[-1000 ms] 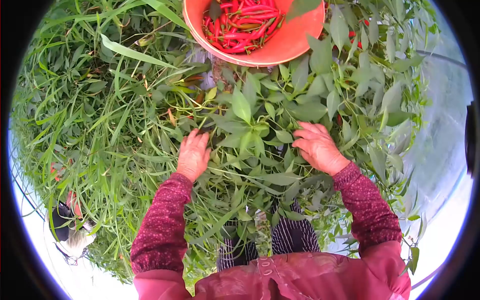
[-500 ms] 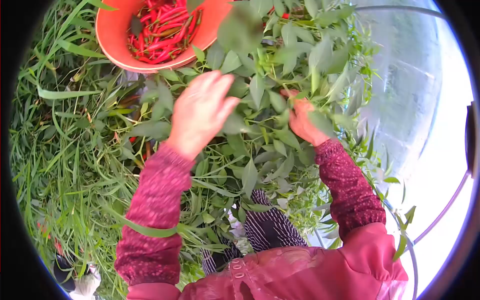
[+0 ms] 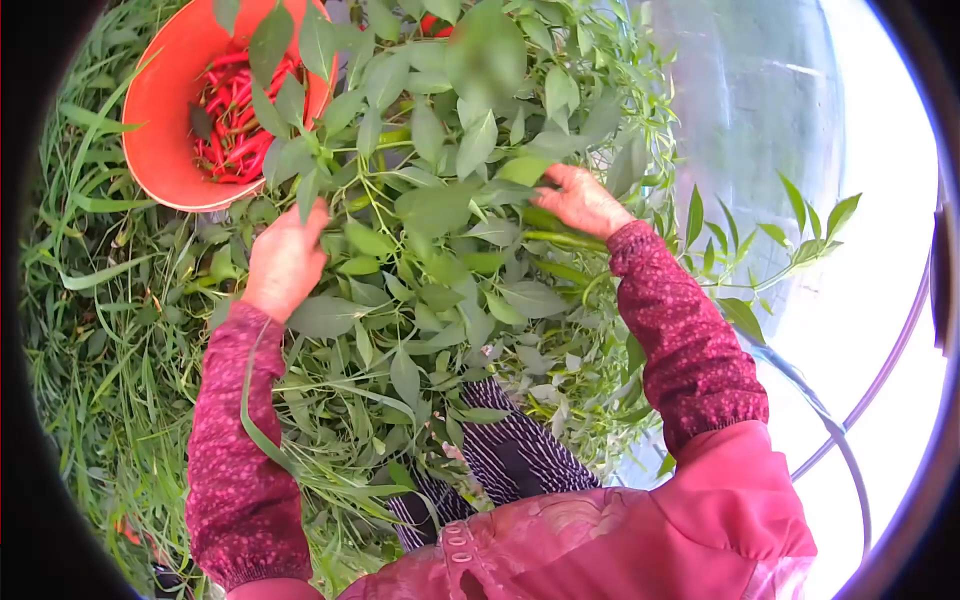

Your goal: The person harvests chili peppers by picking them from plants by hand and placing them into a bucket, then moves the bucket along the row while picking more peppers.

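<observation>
In the head view, the orange bucket at left is partly filled with red peppers, its wall bare on the left. Beside it, the left hand reaches into leaves that hide whether its fingers grip. Farther right, a red pepper remains outside the bucket, foliage crowding it. The right hand's fingers curl by a green pepper, their hold unclear; clear sheeting stands beyond.

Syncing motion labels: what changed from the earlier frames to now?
View swung right, so the round orange-red bucket sits further left. Left hand moved near its rim; right hand moved right, away from it. Grasps unclear among green leaves. Slim red peppers still inside bucket.
</observation>
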A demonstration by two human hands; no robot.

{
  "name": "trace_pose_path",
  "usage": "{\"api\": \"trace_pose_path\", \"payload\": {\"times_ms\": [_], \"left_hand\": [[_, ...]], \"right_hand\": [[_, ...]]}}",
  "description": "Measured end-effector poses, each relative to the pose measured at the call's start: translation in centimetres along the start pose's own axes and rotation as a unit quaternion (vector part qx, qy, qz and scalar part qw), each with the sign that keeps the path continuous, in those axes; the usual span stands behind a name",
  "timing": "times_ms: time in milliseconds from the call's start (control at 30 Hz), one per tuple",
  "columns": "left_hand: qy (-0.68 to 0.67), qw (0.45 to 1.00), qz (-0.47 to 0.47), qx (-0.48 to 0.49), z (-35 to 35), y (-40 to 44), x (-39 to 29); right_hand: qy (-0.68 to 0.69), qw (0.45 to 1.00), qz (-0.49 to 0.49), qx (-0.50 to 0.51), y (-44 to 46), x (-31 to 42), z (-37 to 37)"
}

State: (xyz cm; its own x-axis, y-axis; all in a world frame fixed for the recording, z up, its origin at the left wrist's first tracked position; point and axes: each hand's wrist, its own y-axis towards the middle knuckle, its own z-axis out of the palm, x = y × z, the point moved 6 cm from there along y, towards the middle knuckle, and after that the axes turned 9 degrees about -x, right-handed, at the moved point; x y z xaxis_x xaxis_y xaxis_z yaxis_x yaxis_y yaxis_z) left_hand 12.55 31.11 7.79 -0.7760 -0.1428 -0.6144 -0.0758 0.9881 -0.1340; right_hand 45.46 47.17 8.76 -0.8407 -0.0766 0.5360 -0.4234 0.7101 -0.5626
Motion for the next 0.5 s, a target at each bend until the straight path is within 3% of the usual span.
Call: {"api": "trace_pose_path", "payload": {"times_ms": [33,67,100,167,267,333,400,433,467,500], "left_hand": [[-0.068,0.997,-0.034,-0.027,-0.7,-0.2,0.3],[-0.138,0.987,-0.067,-0.055,-1.4,-0.2,0.5],[-0.137,0.987,-0.06,-0.053,-1.0,-0.2,0.9],[-0.408,0.89,-0.191,-0.067,0.7,-0.7,3.1],[-0.445,0.861,-0.243,-0.038,1.7,0.2,2.6],[-0.431,0.873,-0.228,-0.012,1.6,1.0,1.7],[-0.259,0.944,-0.198,-0.058,0.6,1.3,1.9],[-0.305,0.927,-0.213,-0.048,-0.8,1.8,0.0],[-0.192,0.959,-0.169,-0.119,-2.8,2.1,-1.4],[-0.104,0.974,-0.099,-0.174,-4.4,2.6,-3.7]], "right_hand": [[-0.083,0.996,0.016,0.002,-1.8,4.3,-0.8],[-0.084,0.996,-0.029,0.024,-2.0,2.4,0.3],[-0.114,0.991,-0.007,0.067,-2.7,1.6,0.9],[-0.179,0.975,0.013,0.128,-4.2,0.1,2.2],[-0.268,0.955,-0.002,0.13,-5.9,-1.3,3.3],[-0.288,0.946,0.023,0.146,-7.0,-1.2,3.8],[-0.3,0.945,-0.015,0.127,-8.1,-1.6,4.7],[-0.319,0.943,-0.022,0.097,-8.4,-1.5,4.7],[-0.336,0.939,-0.027,0.067,-8.5,-1.5,4.8],[-0.382,0.912,0.006,0.146,-8.4,-1.4,5.3]]}}
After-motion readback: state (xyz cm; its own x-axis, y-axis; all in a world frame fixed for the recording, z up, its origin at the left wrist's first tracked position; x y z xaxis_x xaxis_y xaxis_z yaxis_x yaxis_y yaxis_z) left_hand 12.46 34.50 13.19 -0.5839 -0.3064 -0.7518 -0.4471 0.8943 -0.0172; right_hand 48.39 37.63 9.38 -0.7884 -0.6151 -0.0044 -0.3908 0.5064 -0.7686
